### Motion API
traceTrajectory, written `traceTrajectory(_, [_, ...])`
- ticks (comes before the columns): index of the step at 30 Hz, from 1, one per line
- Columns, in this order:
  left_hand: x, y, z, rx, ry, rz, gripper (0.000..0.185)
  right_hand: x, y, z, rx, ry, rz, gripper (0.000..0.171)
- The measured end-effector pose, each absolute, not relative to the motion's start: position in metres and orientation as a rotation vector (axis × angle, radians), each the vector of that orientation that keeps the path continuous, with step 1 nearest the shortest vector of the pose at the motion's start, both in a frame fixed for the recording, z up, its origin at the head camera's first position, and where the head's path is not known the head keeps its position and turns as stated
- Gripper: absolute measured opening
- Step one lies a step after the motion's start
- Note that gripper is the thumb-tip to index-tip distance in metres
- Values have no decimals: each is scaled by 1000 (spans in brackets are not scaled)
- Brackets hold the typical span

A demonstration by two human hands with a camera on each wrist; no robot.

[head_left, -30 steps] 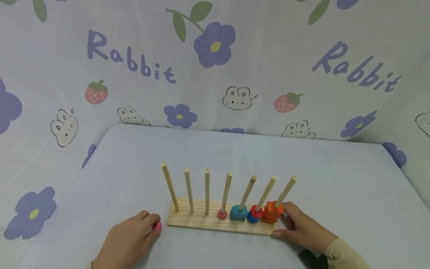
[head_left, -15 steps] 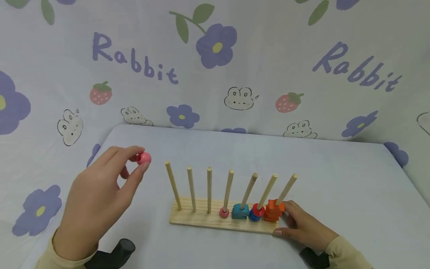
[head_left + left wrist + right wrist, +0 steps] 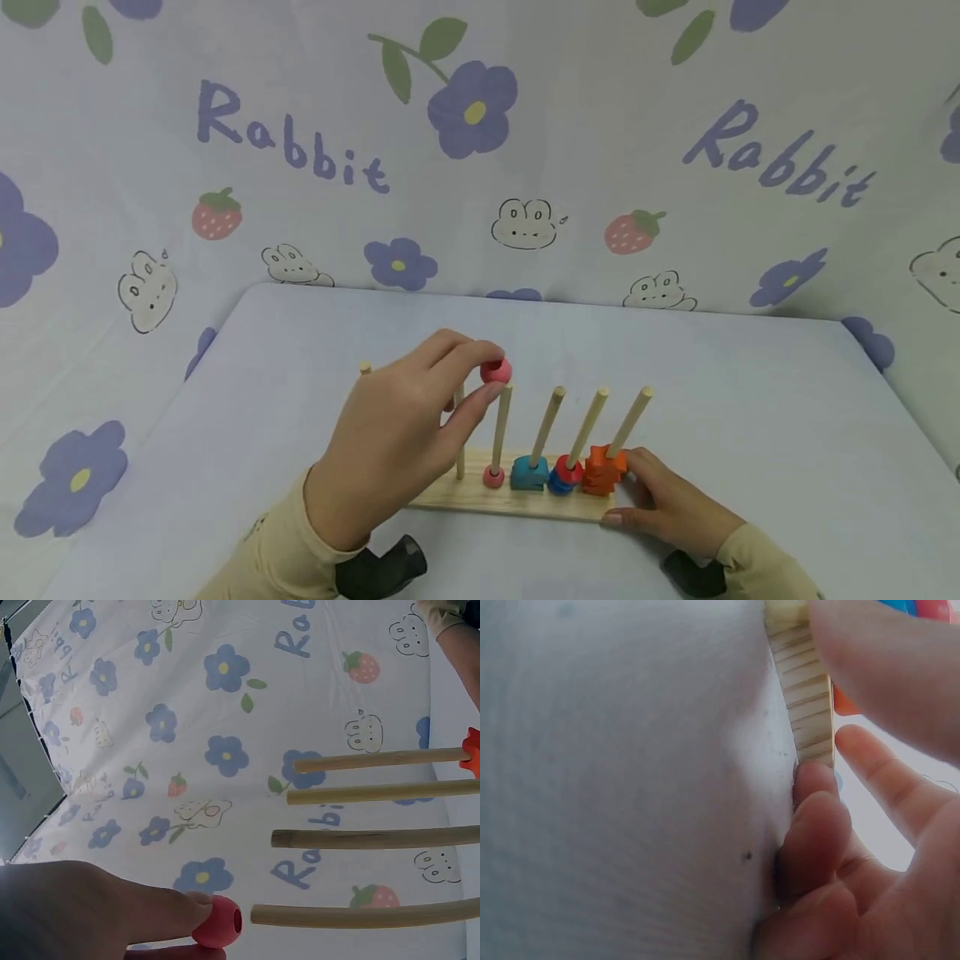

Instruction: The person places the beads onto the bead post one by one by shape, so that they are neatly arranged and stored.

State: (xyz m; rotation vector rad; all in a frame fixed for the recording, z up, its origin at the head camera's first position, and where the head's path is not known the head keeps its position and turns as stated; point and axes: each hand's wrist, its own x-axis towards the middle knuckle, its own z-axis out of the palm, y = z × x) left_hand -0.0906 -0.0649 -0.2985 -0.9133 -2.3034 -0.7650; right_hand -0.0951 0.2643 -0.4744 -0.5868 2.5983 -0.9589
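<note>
The pink bead (image 3: 496, 371) is in the middle of the head picture, right at the top of the fourth peg (image 3: 500, 429) from the left. In the left wrist picture its little hole faces the tip of the lowest peg, and the bead is just beside that tip. The peg is a long stick that stands up from the wooden base (image 3: 480, 493) and leans a little to the right.

The left hand (image 3: 401, 437) pinches the bead between the thumb and the first finger. The hand is up in the air, above the base, with the wrist low and the fingers pointing up and to the right. It hides some of the pegs on the left.

The right hand (image 3: 667, 504) sits at the right end of the base, low on the right of the picture. Its curled fingers press on the end of the wood and the thumb lies along the front edge.

The fourth peg already has another pink bead (image 3: 492, 477) at its bottom. Next to it on the right are a blue block (image 3: 529, 473), then a red ring (image 3: 567, 471) on top of a blue one, then an orange piece (image 3: 602, 468). All of it sits on the pale worktop (image 3: 750, 433).
</note>
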Motion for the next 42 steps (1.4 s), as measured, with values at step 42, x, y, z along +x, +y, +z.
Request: traceTrajectory(42, [-91,-44,-442,-1014,-2576,-276,4,-97,264,-475,-527,2577,-944,56])
